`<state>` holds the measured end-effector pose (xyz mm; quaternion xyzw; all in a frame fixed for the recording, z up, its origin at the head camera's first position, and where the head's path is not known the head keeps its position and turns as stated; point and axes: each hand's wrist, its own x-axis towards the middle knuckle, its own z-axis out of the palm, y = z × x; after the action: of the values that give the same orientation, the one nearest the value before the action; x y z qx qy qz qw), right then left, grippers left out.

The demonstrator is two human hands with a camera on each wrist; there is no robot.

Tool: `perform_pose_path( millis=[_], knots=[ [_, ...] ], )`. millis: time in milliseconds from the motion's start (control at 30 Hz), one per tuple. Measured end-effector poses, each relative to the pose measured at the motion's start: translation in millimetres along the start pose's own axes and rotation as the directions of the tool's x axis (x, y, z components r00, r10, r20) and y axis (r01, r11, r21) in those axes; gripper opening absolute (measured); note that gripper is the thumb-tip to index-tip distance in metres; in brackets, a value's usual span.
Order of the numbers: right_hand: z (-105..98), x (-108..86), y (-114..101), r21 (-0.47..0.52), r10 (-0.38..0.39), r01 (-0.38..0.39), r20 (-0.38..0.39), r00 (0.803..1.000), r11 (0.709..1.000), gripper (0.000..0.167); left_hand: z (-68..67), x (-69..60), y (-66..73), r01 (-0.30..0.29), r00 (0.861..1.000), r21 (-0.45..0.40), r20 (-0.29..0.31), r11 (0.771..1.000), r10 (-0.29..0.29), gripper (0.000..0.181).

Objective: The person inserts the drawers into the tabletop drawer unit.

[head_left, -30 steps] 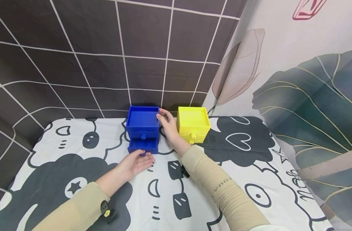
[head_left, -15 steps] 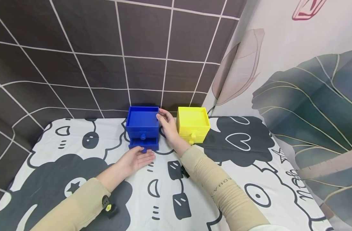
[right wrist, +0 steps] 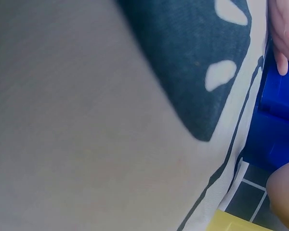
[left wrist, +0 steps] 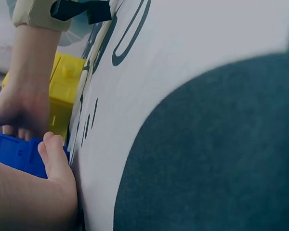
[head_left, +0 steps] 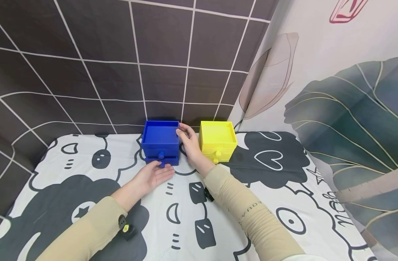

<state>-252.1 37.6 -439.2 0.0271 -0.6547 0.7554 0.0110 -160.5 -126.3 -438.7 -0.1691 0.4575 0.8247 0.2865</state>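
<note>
A small blue drawer box with a shallow tray top stands by the dark wall. Its lower drawer sticks out slightly below the upper one. My left hand is at the drawer front, thumb touching it beside the round knob and the other fingers stretched out below. My right hand holds the box's right side near the back corner, thumb at the rim. In the left wrist view, the left hand partly covers the blue box. Only part of the right hand shows in the right wrist view.
A matching yellow drawer box stands close to the right of my right hand, drawers pushed in. Both boxes rest on a black-and-white cartoon cloth. A dark gridded wall covering rises directly behind.
The blue lower drawer has slid most of the way inward, and my left hand has moved forward with it. My right hand stays at the box's side.
</note>
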Motion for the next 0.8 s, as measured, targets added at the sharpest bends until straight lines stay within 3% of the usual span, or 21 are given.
perform_pose_path(
  millis=[300, 800],
  knots=[
    [-0.6, 0.1, 1.7, 0.005, -0.005, 0.005, 0.005, 1.000, 1.000, 0.043, 1.7, 6.3, 4.3, 0.006, 1.000, -0.038, -0.005, 0.999, -0.006, 0.033],
    [0.5, -1.4, -0.8, -0.012, -0.006, 0.006, 0.002, 1.000, 1.000, 0.042, 5.0, 9.1, 7.1, 0.018, 1.000, -0.070, -0.015, 0.997, -0.019, 0.030]
  ],
)
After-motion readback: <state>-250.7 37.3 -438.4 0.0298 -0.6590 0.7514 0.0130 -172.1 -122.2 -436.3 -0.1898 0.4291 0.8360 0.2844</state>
